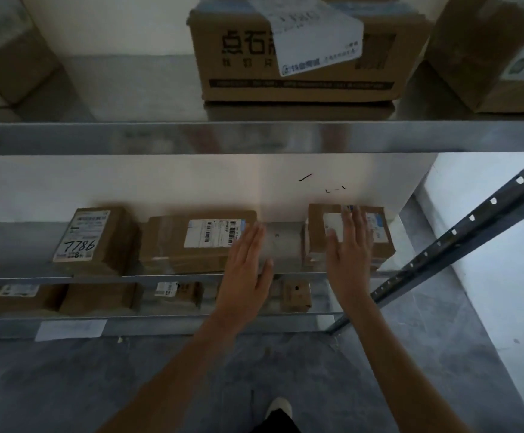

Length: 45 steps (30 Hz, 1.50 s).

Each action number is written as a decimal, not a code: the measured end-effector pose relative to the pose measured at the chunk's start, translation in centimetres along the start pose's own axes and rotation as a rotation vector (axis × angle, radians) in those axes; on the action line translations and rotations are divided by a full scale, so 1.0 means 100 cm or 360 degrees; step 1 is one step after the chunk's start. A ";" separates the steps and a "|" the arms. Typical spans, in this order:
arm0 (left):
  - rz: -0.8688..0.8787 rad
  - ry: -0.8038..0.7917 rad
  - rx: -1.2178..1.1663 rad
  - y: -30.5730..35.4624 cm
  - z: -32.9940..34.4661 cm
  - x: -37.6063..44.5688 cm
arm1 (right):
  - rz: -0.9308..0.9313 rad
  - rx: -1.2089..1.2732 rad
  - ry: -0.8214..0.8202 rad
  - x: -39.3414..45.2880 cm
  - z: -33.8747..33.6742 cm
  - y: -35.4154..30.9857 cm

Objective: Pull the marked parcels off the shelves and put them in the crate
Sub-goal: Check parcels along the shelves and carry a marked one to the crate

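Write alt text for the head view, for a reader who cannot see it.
Two bare hands reach toward brown parcels on a metal shelf: the right hand lies open over the rightmost parcel, and the left hand is open beside the middle parcel. A parcel marked 7786 sits further left.

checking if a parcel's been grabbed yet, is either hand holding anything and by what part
Nothing is held. The right hand lies flat, fingers straight, over the top of the right-hand parcel; the left hand is open beside the middle parcel.
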<state>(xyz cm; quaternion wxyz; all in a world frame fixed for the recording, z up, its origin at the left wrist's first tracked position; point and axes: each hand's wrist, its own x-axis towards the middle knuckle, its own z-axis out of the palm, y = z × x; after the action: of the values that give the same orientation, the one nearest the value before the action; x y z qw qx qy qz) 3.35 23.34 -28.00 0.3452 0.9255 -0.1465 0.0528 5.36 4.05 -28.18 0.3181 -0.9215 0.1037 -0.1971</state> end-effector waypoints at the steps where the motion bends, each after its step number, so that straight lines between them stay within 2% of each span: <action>1: 0.0045 0.0057 0.0112 -0.012 -0.011 -0.011 | -0.0082 -0.0017 -0.0050 -0.008 0.006 -0.015; 4: 0.0151 0.0051 0.0607 -0.063 -0.050 -0.043 | -0.0352 -0.0075 -0.0211 -0.033 0.036 -0.062; 6: 0.0094 0.0093 0.0752 -0.096 -0.081 -0.061 | -0.0460 -0.0064 -0.0352 -0.051 0.061 -0.100; 9: -0.0117 0.0267 0.0747 -0.131 -0.127 -0.087 | -0.0587 -0.0027 -0.0488 -0.080 0.098 -0.159; 12: -0.0247 0.0334 0.0764 -0.162 -0.168 -0.119 | -0.0684 0.0007 -0.0540 -0.110 0.128 -0.211; 15: -0.0326 0.0375 0.0784 -0.194 -0.202 -0.154 | -0.0660 0.0055 -0.0584 -0.140 0.148 -0.247; 20: -0.0455 0.0466 0.0851 -0.237 -0.251 -0.194 | -0.0827 0.0079 -0.0705 -0.177 0.183 -0.294; 25: -0.0588 0.0554 0.0900 -0.271 -0.285 -0.216 | -0.1027 0.0152 -0.0786 -0.195 0.220 -0.350; 32: -0.0936 0.0585 0.1030 -0.316 -0.331 -0.246 | -0.1354 0.0140 -0.0997 -0.215 0.294 -0.420; 36: -0.1090 0.0689 0.1074 -0.335 -0.358 -0.265 | -0.1556 0.0188 -0.1083 -0.237 0.321 -0.459; 45: -0.1296 0.0869 0.1058 -0.409 -0.414 -0.324 | -0.1774 0.0180 -0.1168 -0.295 0.391 -0.538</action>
<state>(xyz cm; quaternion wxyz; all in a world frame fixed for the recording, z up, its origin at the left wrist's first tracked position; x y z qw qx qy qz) -14.74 87.39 -28.62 0.0545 0.9187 0.3389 0.1954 -0.90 76.47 -31.36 0.2313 -0.8264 -0.5133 -0.0107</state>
